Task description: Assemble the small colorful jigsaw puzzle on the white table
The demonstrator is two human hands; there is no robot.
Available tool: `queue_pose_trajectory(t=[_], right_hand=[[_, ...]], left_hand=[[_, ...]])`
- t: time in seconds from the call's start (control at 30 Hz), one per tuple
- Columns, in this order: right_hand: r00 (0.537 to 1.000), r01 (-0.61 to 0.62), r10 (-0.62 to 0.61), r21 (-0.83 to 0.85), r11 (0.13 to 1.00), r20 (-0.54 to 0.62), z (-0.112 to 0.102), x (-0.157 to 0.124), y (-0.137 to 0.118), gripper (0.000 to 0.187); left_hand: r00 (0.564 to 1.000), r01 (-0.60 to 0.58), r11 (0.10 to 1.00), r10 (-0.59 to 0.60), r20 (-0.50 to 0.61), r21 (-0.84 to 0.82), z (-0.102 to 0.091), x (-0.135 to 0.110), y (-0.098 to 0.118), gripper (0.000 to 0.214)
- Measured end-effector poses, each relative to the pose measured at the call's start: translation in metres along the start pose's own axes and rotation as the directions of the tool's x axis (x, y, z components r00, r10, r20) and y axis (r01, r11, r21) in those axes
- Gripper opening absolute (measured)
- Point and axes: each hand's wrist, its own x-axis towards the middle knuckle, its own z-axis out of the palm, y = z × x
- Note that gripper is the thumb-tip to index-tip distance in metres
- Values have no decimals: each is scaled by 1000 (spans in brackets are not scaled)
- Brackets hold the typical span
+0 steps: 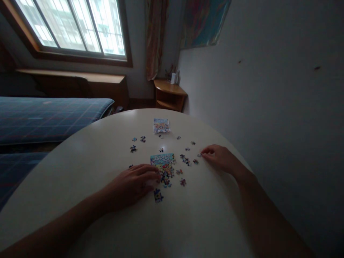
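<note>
A partly assembled jigsaw puzzle [163, 165] lies near the middle of a round white table [107, 150]. My left hand [131, 184] rests flat on the table, its fingertips touching the puzzle's left edge. My right hand [219, 156] lies to the right with fingers curled, pinching a small loose piece [199, 155] at its fingertips. Several loose pieces [185, 160] are scattered between the two hands and farther back. One small joined cluster [158, 195] lies just in front of my left hand.
A small printed picture card [161, 125] lies at the far side of the table. Behind are a bed with a blue plaid cover [48, 116], a wooden corner shelf [169, 94], a window [72, 27] and a white wall on the right.
</note>
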Motion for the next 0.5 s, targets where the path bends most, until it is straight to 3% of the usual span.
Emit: queue_pose_trajectory(t=[0.2,0.5], right_hand=[[1000,-22,22,48,999,9,2,0,4,18],[999,4,-7,52,999,40,6,2,7,20]], left_hand=[[990,127,988,-121,-71,85,-14,-5,-13,18],[958,278,948,-285,24,154,-23,-11,-14,17]])
